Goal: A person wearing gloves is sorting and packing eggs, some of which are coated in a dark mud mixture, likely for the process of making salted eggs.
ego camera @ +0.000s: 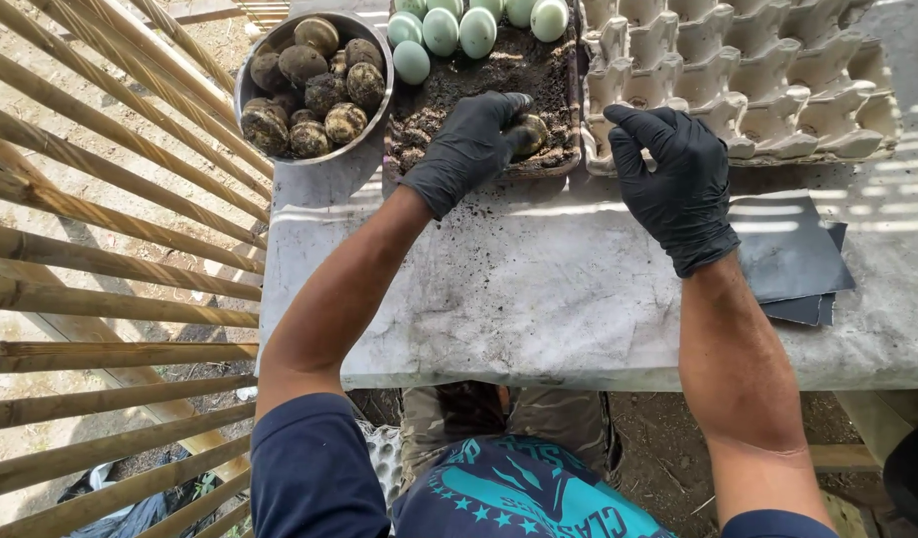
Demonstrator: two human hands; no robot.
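Note:
My left hand [469, 144], in a black glove, is closed over a mud-coated egg [532, 133] inside a tray of dark soil [449, 95]. Several clean pale-green eggs [442, 30] lie at the tray's far end. My right hand [673, 174], also black-gloved, hovers with fingers apart at the near edge of an empty grey egg carton [758, 70] and holds nothing. A metal bowl [248, 75] with several mud-coated eggs [319, 85] stands to the left of the tray.
All of this rests on a pale stone-like table [539, 299]. Dark flat sheets [793, 254] lie right of my right wrist. A bamboo slat fence [100, 259] runs along the left side. My knees are under the table's front edge.

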